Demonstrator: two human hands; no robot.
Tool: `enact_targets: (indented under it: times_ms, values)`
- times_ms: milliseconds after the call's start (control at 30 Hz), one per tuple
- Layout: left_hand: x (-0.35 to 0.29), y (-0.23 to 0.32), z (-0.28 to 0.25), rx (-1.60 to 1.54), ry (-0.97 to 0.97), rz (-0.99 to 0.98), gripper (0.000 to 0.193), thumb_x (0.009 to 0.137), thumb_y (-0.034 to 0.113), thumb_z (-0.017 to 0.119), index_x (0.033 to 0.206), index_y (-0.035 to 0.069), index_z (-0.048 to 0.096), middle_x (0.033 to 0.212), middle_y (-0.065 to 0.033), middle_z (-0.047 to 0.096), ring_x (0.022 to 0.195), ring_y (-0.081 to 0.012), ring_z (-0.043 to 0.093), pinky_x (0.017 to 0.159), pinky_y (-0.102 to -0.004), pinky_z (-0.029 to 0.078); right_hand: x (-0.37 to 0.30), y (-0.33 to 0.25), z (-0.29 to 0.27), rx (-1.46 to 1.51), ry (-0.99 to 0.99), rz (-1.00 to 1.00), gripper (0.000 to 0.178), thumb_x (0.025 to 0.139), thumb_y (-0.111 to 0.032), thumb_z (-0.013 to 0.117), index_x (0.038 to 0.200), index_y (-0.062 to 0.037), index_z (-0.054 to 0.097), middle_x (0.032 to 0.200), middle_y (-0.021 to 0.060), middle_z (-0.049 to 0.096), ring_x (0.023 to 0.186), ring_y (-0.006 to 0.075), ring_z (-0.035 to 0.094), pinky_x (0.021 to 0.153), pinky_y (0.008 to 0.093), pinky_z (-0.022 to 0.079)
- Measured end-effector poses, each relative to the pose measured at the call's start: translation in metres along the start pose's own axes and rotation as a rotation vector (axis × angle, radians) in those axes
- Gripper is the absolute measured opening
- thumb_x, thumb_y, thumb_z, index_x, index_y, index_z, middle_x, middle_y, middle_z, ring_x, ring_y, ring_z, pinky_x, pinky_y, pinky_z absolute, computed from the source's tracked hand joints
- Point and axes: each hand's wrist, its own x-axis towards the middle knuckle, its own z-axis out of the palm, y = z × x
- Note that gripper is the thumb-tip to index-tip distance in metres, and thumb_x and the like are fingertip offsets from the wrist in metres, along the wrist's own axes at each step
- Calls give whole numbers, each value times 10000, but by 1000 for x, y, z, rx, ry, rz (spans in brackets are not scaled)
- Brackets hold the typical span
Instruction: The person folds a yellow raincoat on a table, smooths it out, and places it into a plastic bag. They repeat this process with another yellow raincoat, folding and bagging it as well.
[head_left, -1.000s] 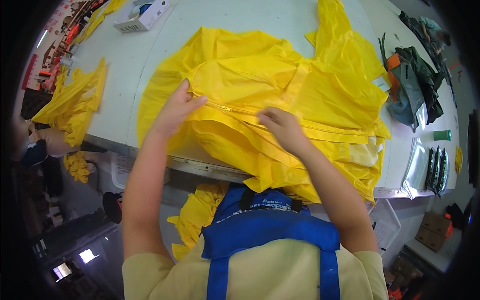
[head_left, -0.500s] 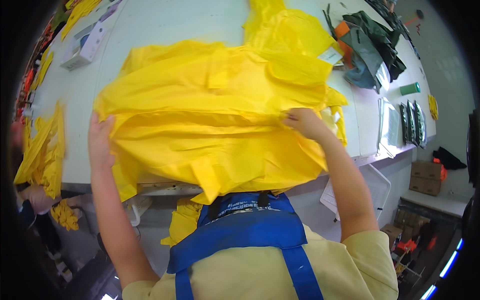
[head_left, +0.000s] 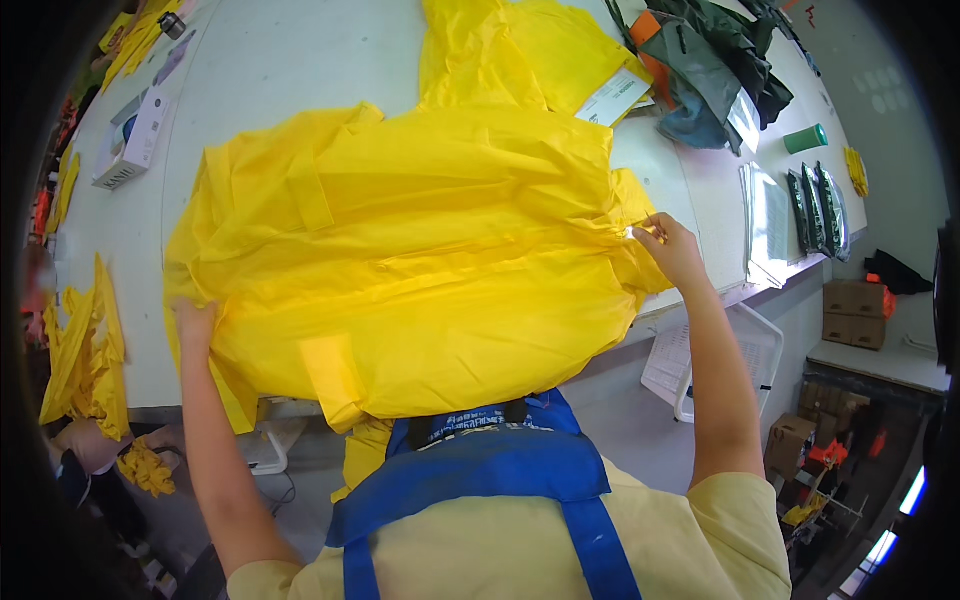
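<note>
A yellow rain jacket (head_left: 440,220) lies spread across the white table (head_left: 300,60), its front flap and seam running from left to right and its lower edge hanging over the near side. My left hand (head_left: 196,318) grips the jacket's left end, the fingertips partly lost in the folds. At the gathered right end, my right hand (head_left: 672,250) is closed in a pinch on the jacket's edge. Something small and white shows by those fingertips, too small to name. A pocket flap (head_left: 335,370) sticks out near the front edge.
Another yellow garment (head_left: 520,60) with a white paper tag (head_left: 613,97) lies beyond the jacket. Dark green clothing (head_left: 715,65), a green roll (head_left: 805,138) and several flat packets (head_left: 820,210) sit at right. A white box (head_left: 133,138) and yellow cloth (head_left: 88,350) are at left.
The jacket has been spread flatter and its front opening has closed up. My right hand has moved right to the gathered end; my left hand has moved down toward the near edge.
</note>
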Motion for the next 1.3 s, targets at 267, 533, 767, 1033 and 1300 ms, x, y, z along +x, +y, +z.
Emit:
enact_targets:
  times_ms: [267, 533, 767, 1033, 1300]
  values:
    - [-226, 321, -4, -650, -681, 924, 389, 846, 145, 610, 1221, 56, 555, 1149, -167, 597, 1119, -285, 543, 986, -368, 410, 34, 22, 14, -38, -172, -48, 298, 794, -169, 682, 1047, -26, 620, 800, 146, 632, 796, 250, 622, 719, 325, 490]
    - [-268, 418, 97, -239, -390, 996, 225, 817, 239, 637, 1002, 118, 675, 1028, -87, 625, 1003, -290, 547, 829, -438, 450, 68, 55, 45, 358, -85, 141, 161, 807, -121, 676, 899, -9, 607, 686, 56, 587, 559, 121, 552, 545, 266, 458]
    - [-254, 420, 113, -367, -530, 914, 99, 770, 242, 678, 810, 155, 705, 815, -9, 677, 874, -257, 596, 783, -412, 439, 82, 61, 57, 217, -75, 201, 175, 777, -131, 710, 838, 2, 613, 659, 52, 612, 526, 131, 572, 519, 266, 459]
    - [-237, 438, 107, -232, -709, 850, 191, 686, 247, 766, 714, 92, 657, 704, -80, 667, 665, -257, 633, 615, -362, 489, 96, 56, 47, 299, -190, 296, 165, 748, -131, 733, 754, -33, 601, 618, 41, 593, 503, 119, 550, 502, 258, 442]
    - [-233, 446, 101, -72, -770, 882, 208, 708, 287, 762, 787, 124, 660, 826, -84, 681, 828, -261, 644, 712, -387, 506, 111, 72, 64, 205, -136, 249, 253, 690, -225, 759, 708, -31, 597, 657, 87, 620, 604, 205, 593, 583, 334, 457]
